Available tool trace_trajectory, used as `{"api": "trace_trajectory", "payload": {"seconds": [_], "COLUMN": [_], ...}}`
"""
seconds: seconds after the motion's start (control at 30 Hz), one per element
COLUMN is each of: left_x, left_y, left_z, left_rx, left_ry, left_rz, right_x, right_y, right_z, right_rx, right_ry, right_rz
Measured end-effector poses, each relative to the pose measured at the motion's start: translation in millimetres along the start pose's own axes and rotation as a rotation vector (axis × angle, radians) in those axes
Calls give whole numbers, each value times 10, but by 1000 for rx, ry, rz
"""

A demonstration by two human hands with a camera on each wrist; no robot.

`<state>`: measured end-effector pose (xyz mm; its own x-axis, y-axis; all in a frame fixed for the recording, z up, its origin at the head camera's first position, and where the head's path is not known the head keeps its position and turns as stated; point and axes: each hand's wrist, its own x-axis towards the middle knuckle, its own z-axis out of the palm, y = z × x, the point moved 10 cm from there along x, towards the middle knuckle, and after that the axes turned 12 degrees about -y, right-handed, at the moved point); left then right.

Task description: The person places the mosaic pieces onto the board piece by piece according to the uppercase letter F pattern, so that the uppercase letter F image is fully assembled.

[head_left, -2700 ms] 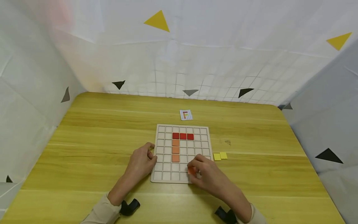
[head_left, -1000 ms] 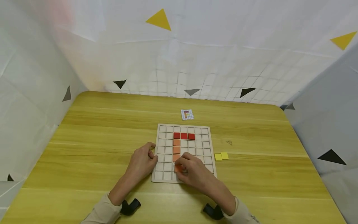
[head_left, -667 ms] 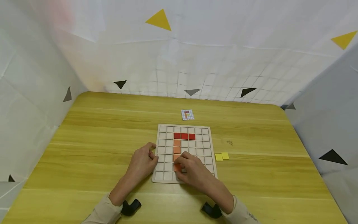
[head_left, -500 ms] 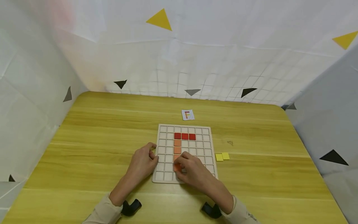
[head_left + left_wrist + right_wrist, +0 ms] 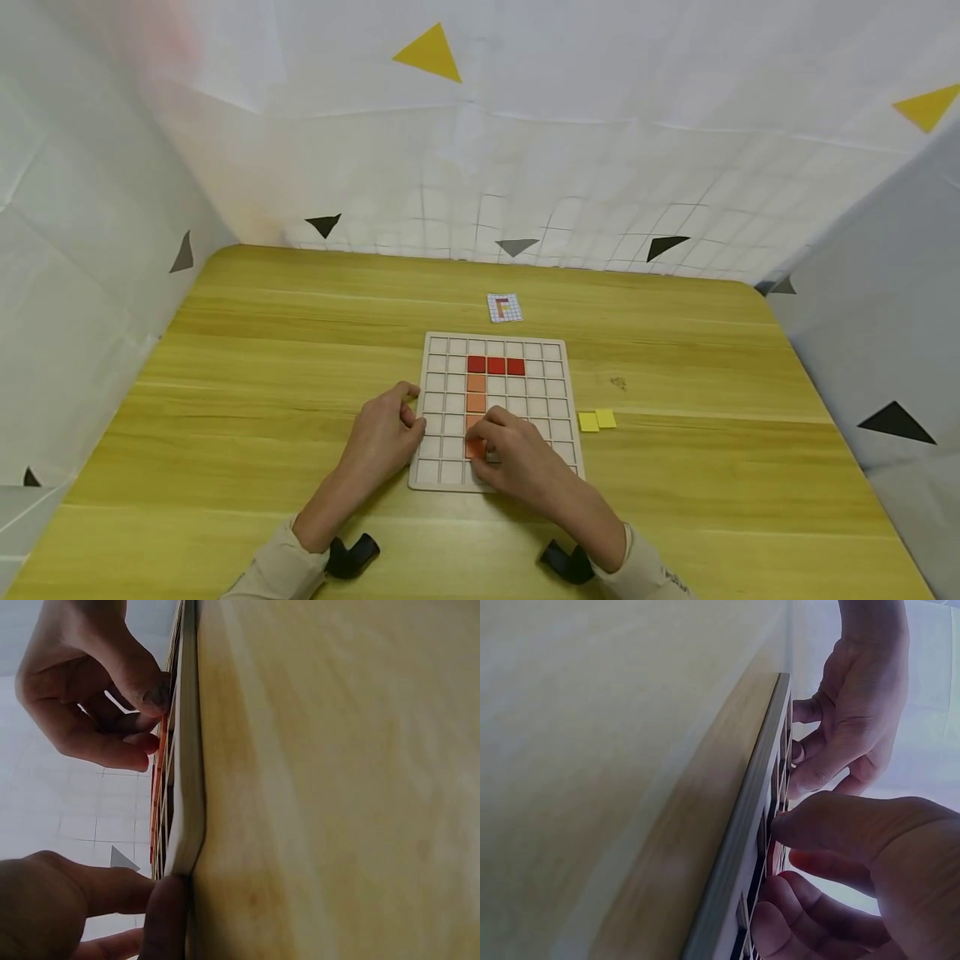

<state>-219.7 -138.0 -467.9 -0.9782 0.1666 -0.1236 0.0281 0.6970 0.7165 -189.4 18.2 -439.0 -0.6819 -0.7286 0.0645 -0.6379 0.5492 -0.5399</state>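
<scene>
On the wooden table (image 5: 300,333), a square gridded board (image 5: 537,407) lies flat before the person, its left edge held by the left hand (image 5: 380,429), whose thumb and bent forefinger press against it. The right hand (image 5: 519,454) reaches over the board, thumb and fingertips pinching the lowest orange tile (image 5: 473,448), which sits in the third column from the left, second row from the bottom. The two hands are apart. Above that tile, the upper orange tiles (image 5: 476,383) run up the same column to a row of three red tiles (image 5: 496,366); the right fingers partly cover the nearest orange one. Two yellow tiles (image 5: 588,422) lie on the table just beside the board's right edge; whether they overlap is hard to tell. Beyond the far edge lies a small printed card (image 5: 504,307) with a coloured pattern on a grid.
</scene>
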Motion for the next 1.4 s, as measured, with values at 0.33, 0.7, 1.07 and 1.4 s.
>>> {"api": "trace_trajectory", "payload": {"seconds": [0.33, 0.7, 1.07, 1.4], "left_x": [3, -1, -6, -9], "left_y": [-7, -14, 4, 5], "left_z": [11, -3, -14, -24], "left_rx": [-1, 3, -6, -6], "left_ry": [-8, -6, -10, -12], "left_rz": [-5, -5, 8, 19], "right_x": [-91, -328, -549, -723], "right_y": [-24, 96, 252, 430], "right_z": [-78, -204, -385, -483], "right_rx": [-24, -73, -119, -120], "right_ry": [42, 98, 133, 134], "right_rz": [-46, -40, 13, 122]}}
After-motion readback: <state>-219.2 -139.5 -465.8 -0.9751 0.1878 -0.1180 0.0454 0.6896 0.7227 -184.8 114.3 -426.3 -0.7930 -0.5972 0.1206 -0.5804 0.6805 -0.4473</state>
